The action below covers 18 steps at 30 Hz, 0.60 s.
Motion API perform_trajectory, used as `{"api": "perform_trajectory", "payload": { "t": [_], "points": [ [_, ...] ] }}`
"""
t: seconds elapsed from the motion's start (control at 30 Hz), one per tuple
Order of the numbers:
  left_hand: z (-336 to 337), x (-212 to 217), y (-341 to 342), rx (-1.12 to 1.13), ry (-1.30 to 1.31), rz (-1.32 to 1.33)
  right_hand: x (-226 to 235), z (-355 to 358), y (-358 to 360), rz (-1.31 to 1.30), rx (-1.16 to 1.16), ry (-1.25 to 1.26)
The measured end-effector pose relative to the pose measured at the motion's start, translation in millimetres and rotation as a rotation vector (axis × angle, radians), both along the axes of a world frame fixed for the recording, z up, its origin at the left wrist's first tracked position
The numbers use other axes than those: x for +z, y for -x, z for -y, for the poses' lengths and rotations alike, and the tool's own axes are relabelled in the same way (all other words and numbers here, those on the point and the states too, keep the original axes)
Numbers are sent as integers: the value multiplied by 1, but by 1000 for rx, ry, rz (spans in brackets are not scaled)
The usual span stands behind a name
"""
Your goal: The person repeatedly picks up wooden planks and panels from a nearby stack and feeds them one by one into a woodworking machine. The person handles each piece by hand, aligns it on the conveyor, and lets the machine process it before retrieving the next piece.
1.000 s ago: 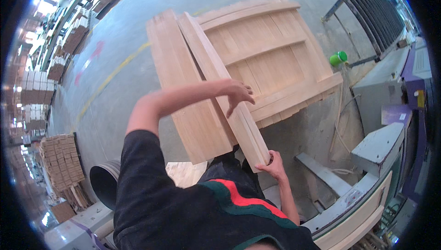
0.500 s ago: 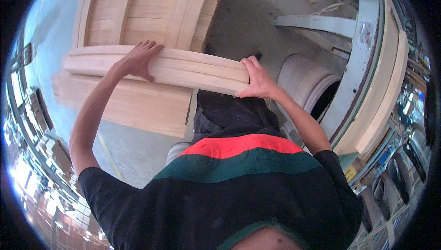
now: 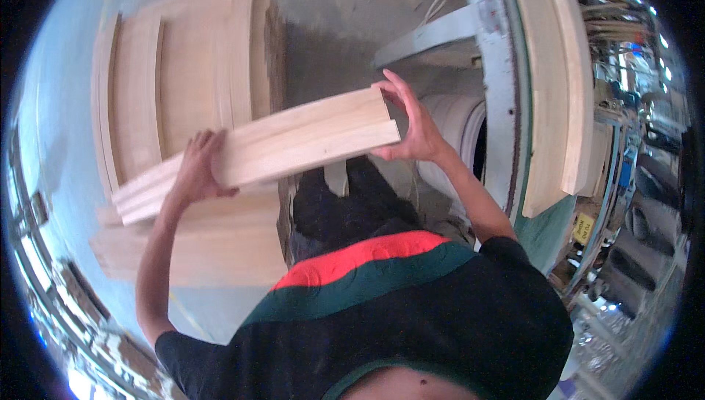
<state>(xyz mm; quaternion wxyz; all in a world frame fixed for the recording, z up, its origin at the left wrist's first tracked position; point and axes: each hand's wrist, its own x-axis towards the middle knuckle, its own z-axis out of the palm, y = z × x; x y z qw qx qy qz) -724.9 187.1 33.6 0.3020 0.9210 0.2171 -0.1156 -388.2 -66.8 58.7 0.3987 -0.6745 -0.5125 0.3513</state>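
Between left grip [image 3: 200, 168] and right grip [image 3: 411, 122], holding pale wooden boards [image 3: 308, 139] crosswise, clasping both edges on the left and the end corners on the right, overlapping a wooden panel [image 3: 192, 62] beyond left grip; ideally squeezing evenly, supporting both ends against slipping.

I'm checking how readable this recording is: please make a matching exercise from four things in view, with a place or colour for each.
1. left hand
2. right hand
3. wooden panel
4. shirt

A. at the right end of the held boards
B. black, with red and green bands
C. on the boards, nearer their left end
D. upper left, beyond the boards

Pairs: 1-C, 2-A, 3-D, 4-B
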Motion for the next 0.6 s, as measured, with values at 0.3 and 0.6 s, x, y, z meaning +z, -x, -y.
{"api": "perform_trajectory", "payload": {
  "t": [0.3, 0.6],
  "points": [
    [-29, 84, -100, 54, 230, 362, 32, 24, -50, -308, -336, -352],
    [26, 181, -273, 176, 1054, 1402, 74, 10, -38, 277, -269, -440]
  ]
}}
